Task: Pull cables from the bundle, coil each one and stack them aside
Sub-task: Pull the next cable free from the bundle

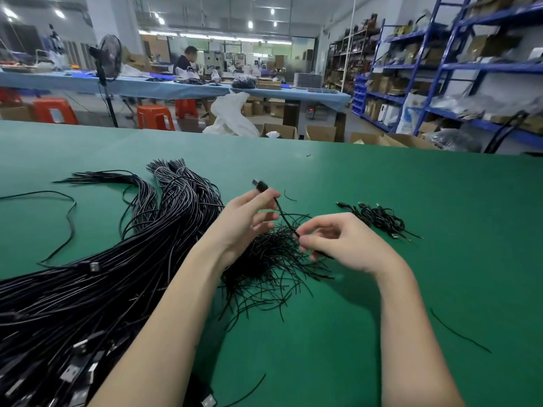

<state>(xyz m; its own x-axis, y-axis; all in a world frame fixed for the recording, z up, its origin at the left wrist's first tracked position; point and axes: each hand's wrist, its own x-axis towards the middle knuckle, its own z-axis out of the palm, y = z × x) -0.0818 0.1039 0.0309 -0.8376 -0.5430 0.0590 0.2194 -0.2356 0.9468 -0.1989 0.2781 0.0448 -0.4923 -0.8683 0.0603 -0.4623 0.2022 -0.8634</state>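
A thick bundle of black cables [97,277] lies across the left of the green table [382,289], its USB plugs at the near left edge. My left hand [246,218] pinches one black cable [283,215] just below its plug [260,185], which points up and away. My right hand [338,242] pinches the same cable lower down, between thumb and forefinger. Under both hands sits a heap of short thin black ties [270,268]. A small stack of coiled cables [379,218] rests to the right of my right hand.
A single loose cable [69,218] curves on the far left of the table. One stray tie [458,333] lies at the right, another [249,392] near the front edge. Beyond the table are orange stools, a fan, shelves and a seated person.
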